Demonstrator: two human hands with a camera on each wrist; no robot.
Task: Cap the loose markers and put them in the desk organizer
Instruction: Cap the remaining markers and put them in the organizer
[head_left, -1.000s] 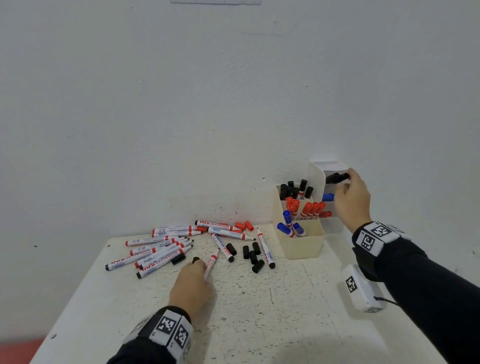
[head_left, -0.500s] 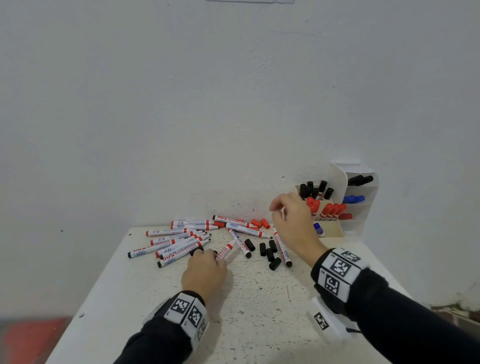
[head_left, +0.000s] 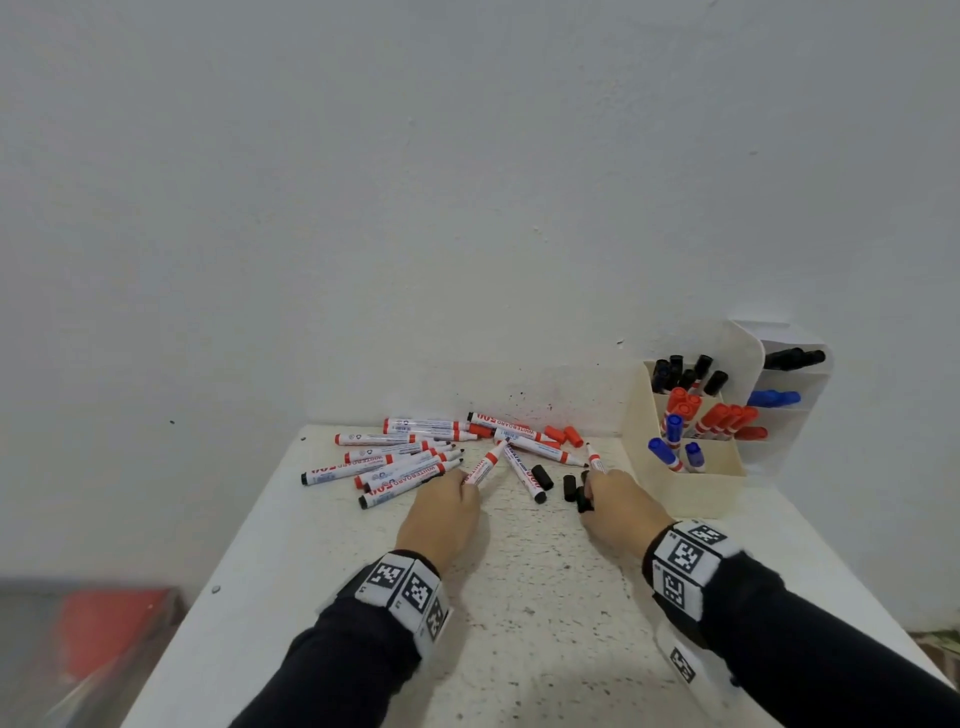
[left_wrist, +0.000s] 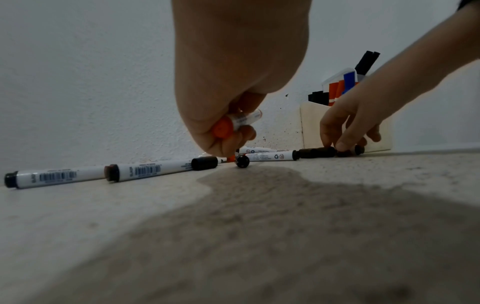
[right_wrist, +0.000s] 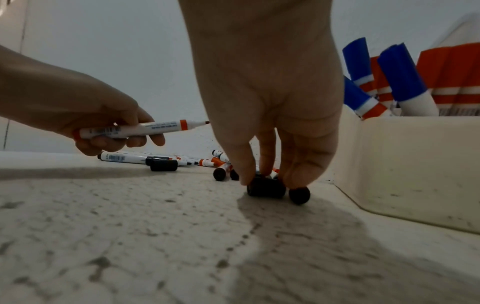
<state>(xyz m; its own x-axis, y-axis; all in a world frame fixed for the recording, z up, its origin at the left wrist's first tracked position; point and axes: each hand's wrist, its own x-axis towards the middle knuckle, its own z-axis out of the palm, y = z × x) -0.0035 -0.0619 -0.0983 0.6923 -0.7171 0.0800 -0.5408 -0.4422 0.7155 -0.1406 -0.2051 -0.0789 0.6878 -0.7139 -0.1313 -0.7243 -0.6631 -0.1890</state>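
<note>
My left hand grips an uncapped red-banded marker just above the table, tip pointing away; the same marker shows in the right wrist view. My right hand reaches down to the table, thumb and fingers pinching a loose black cap that lies there. Another black cap sits right beside it. The cream desk organizer stands at the right, holding capped black, red and blue markers. Several loose uncapped markers lie in a pile at the back left.
More black caps and red caps lie among the markers near the wall. A white shelf unit with markers stands behind the organizer. The white table ends at the wall behind; its left edge drops off.
My right hand left the shelf beside the organizer, swung left and came down onto the black caps. My left hand has raised its marker off the table.
</note>
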